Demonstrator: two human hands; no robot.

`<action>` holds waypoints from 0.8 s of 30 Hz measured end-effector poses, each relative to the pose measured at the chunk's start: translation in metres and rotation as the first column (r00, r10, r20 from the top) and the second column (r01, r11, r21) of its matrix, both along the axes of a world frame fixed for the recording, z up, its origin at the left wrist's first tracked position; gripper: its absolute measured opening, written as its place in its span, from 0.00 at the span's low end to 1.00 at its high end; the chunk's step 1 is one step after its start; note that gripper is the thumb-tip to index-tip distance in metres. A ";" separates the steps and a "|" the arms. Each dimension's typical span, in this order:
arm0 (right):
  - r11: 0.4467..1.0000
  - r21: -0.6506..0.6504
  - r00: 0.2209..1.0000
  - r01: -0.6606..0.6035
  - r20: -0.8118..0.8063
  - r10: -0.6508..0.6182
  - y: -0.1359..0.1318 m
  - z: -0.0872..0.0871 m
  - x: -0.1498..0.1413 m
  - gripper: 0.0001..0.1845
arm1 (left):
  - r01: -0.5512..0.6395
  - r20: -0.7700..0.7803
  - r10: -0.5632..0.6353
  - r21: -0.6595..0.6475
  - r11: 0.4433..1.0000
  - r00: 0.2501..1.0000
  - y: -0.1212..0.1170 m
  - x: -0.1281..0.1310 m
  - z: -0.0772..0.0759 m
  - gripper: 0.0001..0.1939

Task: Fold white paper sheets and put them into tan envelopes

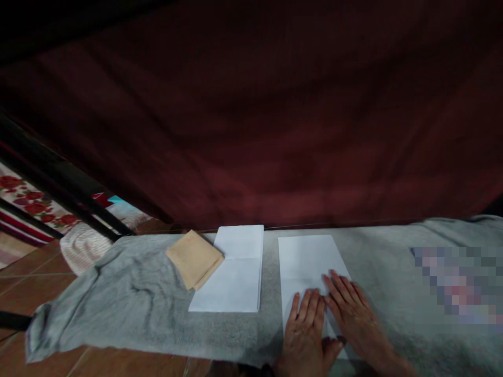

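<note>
A white sheet of paper lies on the grey cloth in front of me. My left hand rests flat on its lower part, fingers stretched out. Beside it, my right hand lies across the sheet's right edge, its fingers straight and pointing up and left. The fingertips of the two hands come close together over the paper. To the left is a stack of white paper with a crease across its top sheet. Several brown envelopes lie tilted, overlapping that stack's left side.
The grey cloth covers a long flat surface and hangs over its left end. Behind it rises a dark red fabric. A blurred-out patch lies at right. Dark bars, floral fabric and a tiled floor show at left.
</note>
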State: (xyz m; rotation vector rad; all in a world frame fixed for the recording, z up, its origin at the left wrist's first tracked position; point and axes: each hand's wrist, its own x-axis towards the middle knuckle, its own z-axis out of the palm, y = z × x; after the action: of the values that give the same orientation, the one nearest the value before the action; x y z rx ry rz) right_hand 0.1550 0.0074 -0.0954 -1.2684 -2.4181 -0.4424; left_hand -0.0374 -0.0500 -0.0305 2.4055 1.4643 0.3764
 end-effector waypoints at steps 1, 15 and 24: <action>1.000 0.000 1.000 0.003 0.000 -0.003 0.001 -0.001 0.001 0.26 | -0.001 0.008 0.001 -0.007 1.000 1.000 -0.001 0.000 0.001 0.37; 0.986 -0.052 0.977 0.159 -0.132 -0.165 0.002 0.003 -0.013 0.28 | -0.610 -0.348 0.686 0.315 0.727 0.639 0.045 -0.072 0.013 0.29; 0.979 -0.071 0.971 0.193 -0.129 -0.201 0.001 0.015 -0.023 0.28 | -0.604 -0.466 0.644 0.256 0.755 0.607 0.056 -0.096 0.031 0.20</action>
State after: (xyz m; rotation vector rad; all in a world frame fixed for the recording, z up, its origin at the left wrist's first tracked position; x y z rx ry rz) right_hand 0.1323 0.0083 -0.0808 -1.5206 -2.2171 -0.3305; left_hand -0.1333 0.0058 0.0010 2.0352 2.6008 -0.1389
